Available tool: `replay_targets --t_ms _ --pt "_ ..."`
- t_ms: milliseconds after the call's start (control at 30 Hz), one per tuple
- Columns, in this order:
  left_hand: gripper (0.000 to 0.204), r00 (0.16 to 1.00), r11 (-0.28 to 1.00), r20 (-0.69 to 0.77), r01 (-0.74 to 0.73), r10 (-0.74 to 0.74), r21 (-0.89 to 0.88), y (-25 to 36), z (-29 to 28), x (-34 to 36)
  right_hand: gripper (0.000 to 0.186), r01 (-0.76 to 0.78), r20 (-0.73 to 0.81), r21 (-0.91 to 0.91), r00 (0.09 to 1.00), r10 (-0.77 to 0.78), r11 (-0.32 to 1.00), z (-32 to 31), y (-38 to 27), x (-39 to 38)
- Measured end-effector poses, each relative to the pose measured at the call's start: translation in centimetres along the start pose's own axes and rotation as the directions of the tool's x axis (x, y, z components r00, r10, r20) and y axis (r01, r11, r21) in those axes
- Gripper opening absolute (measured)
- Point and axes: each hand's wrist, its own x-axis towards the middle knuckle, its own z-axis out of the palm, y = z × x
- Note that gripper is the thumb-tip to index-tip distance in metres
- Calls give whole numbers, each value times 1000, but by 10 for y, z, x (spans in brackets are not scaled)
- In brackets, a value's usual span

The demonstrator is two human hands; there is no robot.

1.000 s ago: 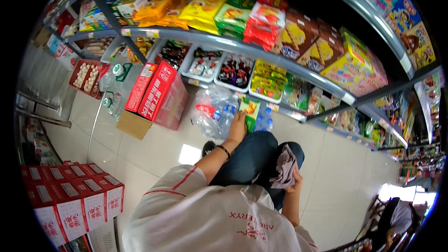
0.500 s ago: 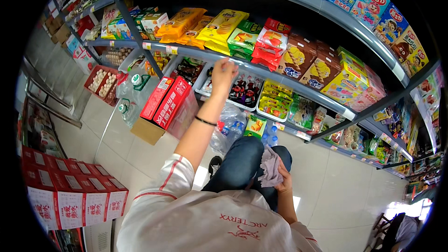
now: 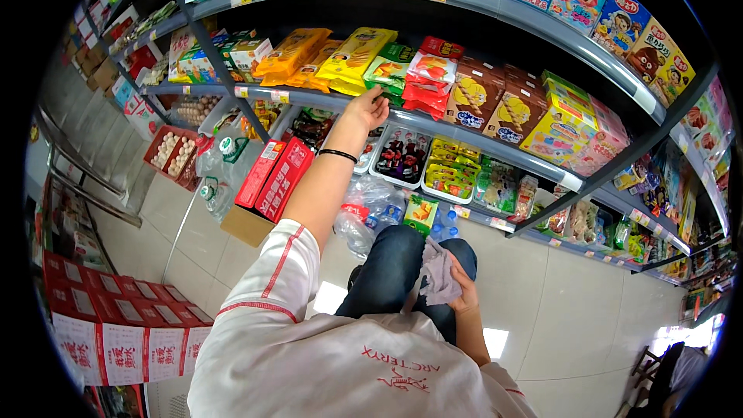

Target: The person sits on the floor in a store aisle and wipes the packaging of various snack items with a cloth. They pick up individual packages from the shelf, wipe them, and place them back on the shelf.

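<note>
At our far left, red-and-white cartons [image 3: 128, 333] are stacked near the floor, and beyond them a red basket [image 3: 166, 156] holds eggs. Clear plastic jugs [image 3: 228, 151] stand next, beside an upright red box [image 3: 275, 178]. On the shelf above lie orange bags [image 3: 298, 54], then a yellow bag [image 3: 357, 54].

Our left hand [image 3: 368, 111] is raised to the shelf edge, fingers curled, at the lower end of the green bags [image 3: 389, 71]; we cannot tell whether they grip or only touch. Below, plastic bottles [image 3: 379, 200] lie on the floor, and just beyond our knees sits a loose green packet [image 3: 419, 215]. Red bags [image 3: 435, 70] come next along the shelf, then brown boxes [image 3: 472, 97].

Our right hand [image 3: 464, 290], well apart from the left, is closed around a grey cloth [image 3: 441, 272] above the knee.

We judge the work partway: the coloured bags already lie in a row on the shelf, while one green packet remains off it. How much is left, we cannot tell.
</note>
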Motion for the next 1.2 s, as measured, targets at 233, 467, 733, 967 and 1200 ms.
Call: replay_targets --t_ms 233,467,733,967,1200 --pt "17 979 976 9 -204 203 73 2 13 -3 63 -51 67 45 997 48 998 8 0 5" --pt "40 927 943 189 -333 323 23 29 29 -25 65 -99 114 68 989 91 993 3 5 14" --pt "26 699 835 464 -505 544 -218 56 0 -96 65 -125 132 97 985 112 987 9 10 20" --pt "59 676 849 551 -227 489 -477 4 -99 -208 68 -58 109 -48 992 62 997 18 8 18" --pt "65 790 879 476 -158 386 -450 -89 -180 -290 60 -32 74 -5 997 32 999 26 16 41"
